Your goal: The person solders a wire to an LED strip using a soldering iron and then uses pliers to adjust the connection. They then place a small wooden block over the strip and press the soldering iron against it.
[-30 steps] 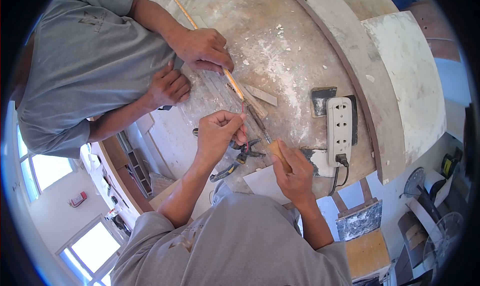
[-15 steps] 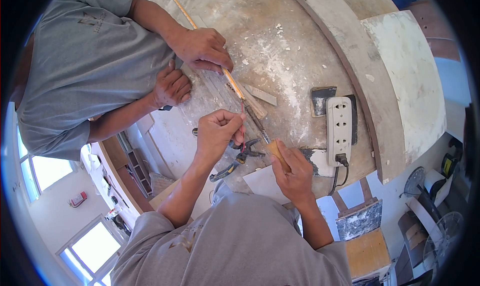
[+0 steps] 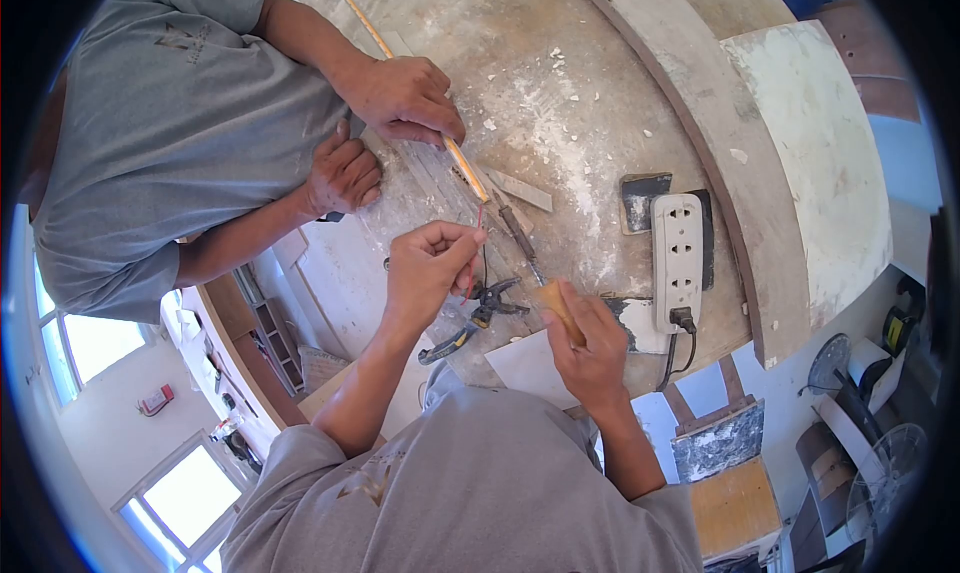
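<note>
Head view: pinching red wire (image 3: 480, 216) in nearly closed left hand (image 3: 430, 263), presumably to steady it near end of orange strip (image 3: 466, 171), held on bench (image 3: 625, 113) by co-worker's hand (image 3: 408, 98); gripping soldering iron (image 3: 518, 235) by wooden handle (image 3: 558, 307) in curled right hand (image 3: 590, 343), likely avoiding heat.

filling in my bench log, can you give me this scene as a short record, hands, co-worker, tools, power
left hand: pinching a thin red wire
right hand: gripping a soldering iron by its wooden handle
iron tip: near the end of the yellow strip; can't tell if touching
co-worker: one hand on the yellow strip, the other loosely closed nearby
pliers: lying on the table near the left hand
power strip: on the table, one plug in its near end
</note>
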A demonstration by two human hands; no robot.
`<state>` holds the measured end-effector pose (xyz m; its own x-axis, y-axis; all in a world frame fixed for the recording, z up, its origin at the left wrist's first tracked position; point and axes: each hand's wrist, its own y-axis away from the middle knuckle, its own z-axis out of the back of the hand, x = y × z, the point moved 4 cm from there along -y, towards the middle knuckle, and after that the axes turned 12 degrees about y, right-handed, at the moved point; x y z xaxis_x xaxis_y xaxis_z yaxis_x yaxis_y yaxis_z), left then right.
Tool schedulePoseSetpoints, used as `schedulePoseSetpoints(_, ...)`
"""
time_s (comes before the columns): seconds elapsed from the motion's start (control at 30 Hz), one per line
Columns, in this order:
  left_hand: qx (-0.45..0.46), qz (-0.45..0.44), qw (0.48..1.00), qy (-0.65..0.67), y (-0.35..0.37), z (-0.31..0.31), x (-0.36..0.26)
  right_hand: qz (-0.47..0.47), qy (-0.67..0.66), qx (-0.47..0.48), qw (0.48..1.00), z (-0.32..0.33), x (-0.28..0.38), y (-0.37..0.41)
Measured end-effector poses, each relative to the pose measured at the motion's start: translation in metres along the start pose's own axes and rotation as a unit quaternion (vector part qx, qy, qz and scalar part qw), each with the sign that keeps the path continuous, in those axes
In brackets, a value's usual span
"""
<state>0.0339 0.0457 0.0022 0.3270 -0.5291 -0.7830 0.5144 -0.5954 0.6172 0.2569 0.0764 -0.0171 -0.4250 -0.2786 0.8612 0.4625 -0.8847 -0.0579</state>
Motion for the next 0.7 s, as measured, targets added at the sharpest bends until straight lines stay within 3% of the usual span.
schedulePoseSetpoints(0.3, 0.031, -0.018, 0.999, 0.011, 0.007, 0.011, 0.006, -0.035, -0.042, -0.021, 0.998, 0.005, 0.0, 0.004)
schedulePoseSetpoints(0.43, 0.019, -0.029, 0.999, 0.005, 0.005, 0.029, 0.015, -0.101, -0.079, 0.033, 0.991, 0.002, -0.006, 0.012)
schedulePoseSetpoints(0.5, -0.024, -0.045, 0.997, -0.051, 0.005, 0.043, 0.013, -0.111, -0.087, 0.05, 0.989, -0.001, -0.006, 0.012)
schedulePoseSetpoints(0.6, -0.077, -0.097, 0.978, -0.17, 0.006, 0.053, 0.011, -0.017, -0.028, 0.044, 0.998, 0.0, 0.0, 0.009)
schedulePoseSetpoints(0.7, -0.095, -0.146, 0.954, -0.243, 0.007, 0.051, 0.008, -0.037, -0.02, 0.06, 0.997, -0.001, 0.002, 0.015)
